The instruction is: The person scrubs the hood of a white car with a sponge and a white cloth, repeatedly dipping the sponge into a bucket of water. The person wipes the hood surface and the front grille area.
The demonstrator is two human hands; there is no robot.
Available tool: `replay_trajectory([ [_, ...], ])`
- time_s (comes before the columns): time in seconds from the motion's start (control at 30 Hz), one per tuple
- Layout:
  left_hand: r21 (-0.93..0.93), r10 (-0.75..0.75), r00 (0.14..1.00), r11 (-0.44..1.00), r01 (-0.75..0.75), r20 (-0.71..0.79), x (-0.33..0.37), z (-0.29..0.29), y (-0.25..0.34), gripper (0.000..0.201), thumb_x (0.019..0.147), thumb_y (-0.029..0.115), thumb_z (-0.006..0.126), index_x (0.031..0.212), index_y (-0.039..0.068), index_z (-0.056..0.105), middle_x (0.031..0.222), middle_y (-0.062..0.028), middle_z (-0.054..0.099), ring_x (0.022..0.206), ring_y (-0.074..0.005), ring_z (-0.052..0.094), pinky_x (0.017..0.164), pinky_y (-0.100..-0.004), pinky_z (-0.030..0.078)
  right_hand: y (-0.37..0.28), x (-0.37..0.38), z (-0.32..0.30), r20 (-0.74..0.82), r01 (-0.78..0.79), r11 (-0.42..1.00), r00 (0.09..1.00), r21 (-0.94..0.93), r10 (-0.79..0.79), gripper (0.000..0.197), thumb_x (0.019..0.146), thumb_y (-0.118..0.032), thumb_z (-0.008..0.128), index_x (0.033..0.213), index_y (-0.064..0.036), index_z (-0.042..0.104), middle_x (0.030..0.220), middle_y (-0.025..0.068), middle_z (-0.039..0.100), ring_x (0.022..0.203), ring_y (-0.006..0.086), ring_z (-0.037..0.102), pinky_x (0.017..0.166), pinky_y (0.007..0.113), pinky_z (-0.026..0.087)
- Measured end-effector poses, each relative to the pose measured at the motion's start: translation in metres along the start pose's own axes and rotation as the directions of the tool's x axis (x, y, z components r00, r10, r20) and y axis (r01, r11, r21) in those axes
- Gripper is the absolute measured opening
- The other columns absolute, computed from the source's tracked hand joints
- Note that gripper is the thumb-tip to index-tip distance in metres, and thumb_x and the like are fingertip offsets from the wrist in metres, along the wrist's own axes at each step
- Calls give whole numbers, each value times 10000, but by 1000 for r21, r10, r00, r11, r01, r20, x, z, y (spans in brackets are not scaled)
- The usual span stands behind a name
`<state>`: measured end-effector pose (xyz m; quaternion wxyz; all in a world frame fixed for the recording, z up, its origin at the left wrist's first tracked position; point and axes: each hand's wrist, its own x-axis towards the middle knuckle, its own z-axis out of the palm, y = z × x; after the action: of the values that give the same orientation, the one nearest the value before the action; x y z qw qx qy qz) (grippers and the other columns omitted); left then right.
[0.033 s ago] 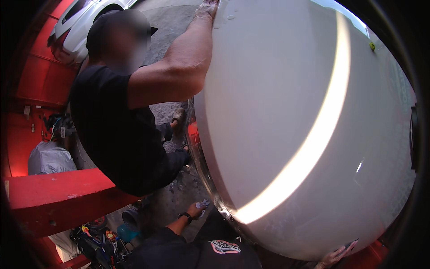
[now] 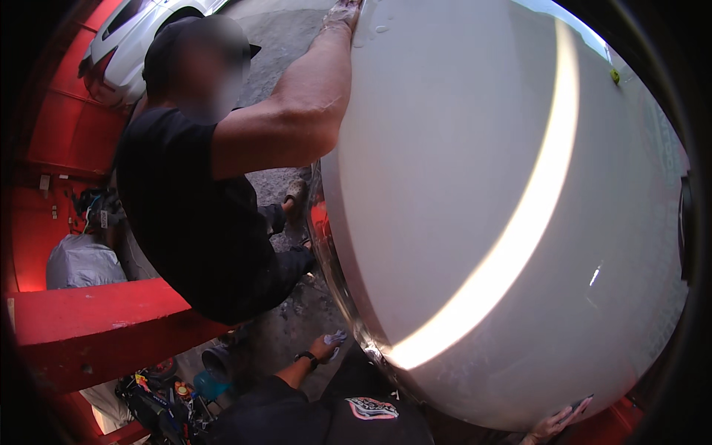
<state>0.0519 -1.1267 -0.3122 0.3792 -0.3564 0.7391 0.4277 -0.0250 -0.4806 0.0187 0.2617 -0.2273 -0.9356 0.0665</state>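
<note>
A large, pale grey, glossy car panel (image 2: 445, 185) curves through the right half of the view, with a bright band of light reflected across it. At the lower right, my right hand (image 2: 550, 424) rests against the panel's near edge, its fingers around a small, thin, dark flat piece (image 2: 581, 407) whose kind I cannot make out. My left hand (image 2: 320, 348), with a black watch (image 2: 307, 359) on its wrist, is low beside the panel's left edge, apart from it. A crumpled whitish cloth (image 2: 335, 338) is gripped in its fingers.
A co-worker (image 2: 185, 215) in a black cap and shirt stands at the left, one hand (image 2: 343, 13) on the panel's far edge. Below them runs a red beam (image 2: 96, 319). Tools and containers (image 2: 170, 404) clutter the lower left; another car (image 2: 133, 52) stands behind.
</note>
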Motion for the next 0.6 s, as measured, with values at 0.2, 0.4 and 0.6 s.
replay_trajectory([
  [0.2, -71, 63, 998, 995, -64, -17, 8, -4, -21, 474, 869, 384, 759, 1147, 6, 693, 1128, -168, 748, 1066, -276, 707, 923, -380, 526, 60, -21, 19, -24, 57, 985, 998, 163, -54, 473, 1110, -162, 351, 1511, 86, 398, 1595, 242, 386, 1485, 373, 363, 1232, 462, 286],
  [0.4, -58, 200, 977, 979, -196, 76, -26, -4, 35, 337, 921, 272, 693, 1157, 31, 712, 1051, -84, 756, 973, -242, 711, 844, -355, 532, 34, -21, 8, -41, -32, 993, 998, 111, 37, 472, 1069, -143, 413, 1497, 54, 443, 1581, 227, 417, 1470, 370, 395, 1232, 486, 256],
  [0.6, -488, 12, 969, 866, 113, 247, -90, 1, 84, 391, 986, 285, 588, 1327, 101, 641, 937, -9, 717, 719, -173, 665, 602, -301, 508, 28, 2, 9, -82, -107, 984, 990, 141, 119, 508, 1003, -172, 540, 1496, -54, 507, 1574, 139, 471, 1464, 352, 425, 1214, 596, 206],
])
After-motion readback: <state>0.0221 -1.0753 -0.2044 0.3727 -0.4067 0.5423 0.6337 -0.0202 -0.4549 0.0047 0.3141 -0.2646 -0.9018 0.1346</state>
